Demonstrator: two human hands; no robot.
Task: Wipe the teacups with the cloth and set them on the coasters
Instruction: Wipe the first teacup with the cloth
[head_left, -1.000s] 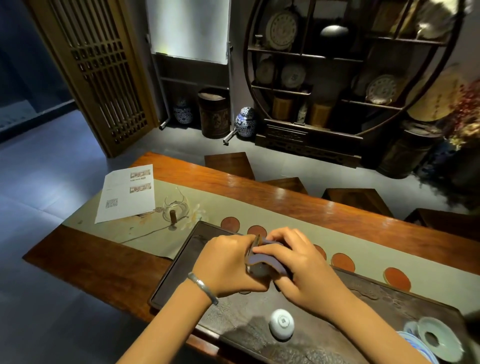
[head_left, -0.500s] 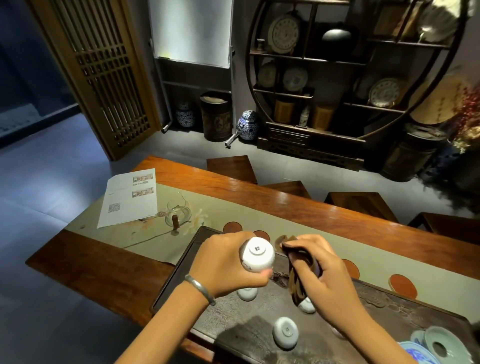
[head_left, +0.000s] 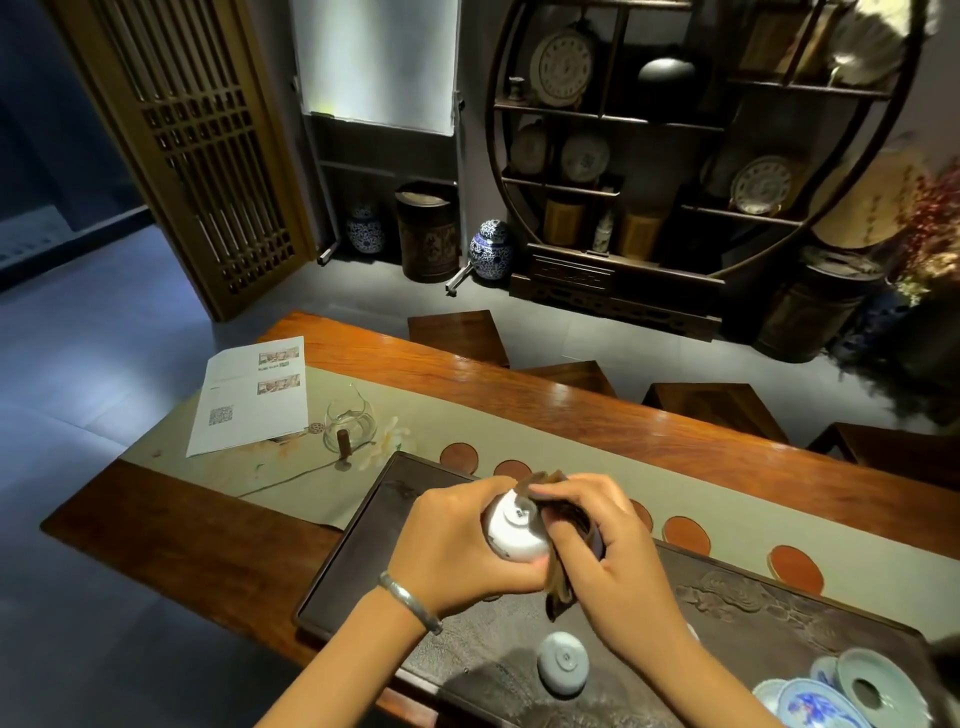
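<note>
Teacup (head_left: 514, 530), small white porcelain, held foot-up above the tea tray (head_left: 358, 561): probably light, rigid, glazed-slick and chip-prone, best gripped around the wall rather than by the foot ring. Left hand (head_left: 457, 545) is curled closed about the cup. Right hand (head_left: 618, 551) pinches a folded brown cloth (head_left: 558, 577), soft and pliant, against the cup's side. A second cup (head_left: 563, 664) lies inverted on the tray. The visible round coasters (head_left: 687, 535) beyond the tray are bare. At lower right, a celadon lid (head_left: 878, 691) and blue-painted dishes, contents seemingly none.
</note>
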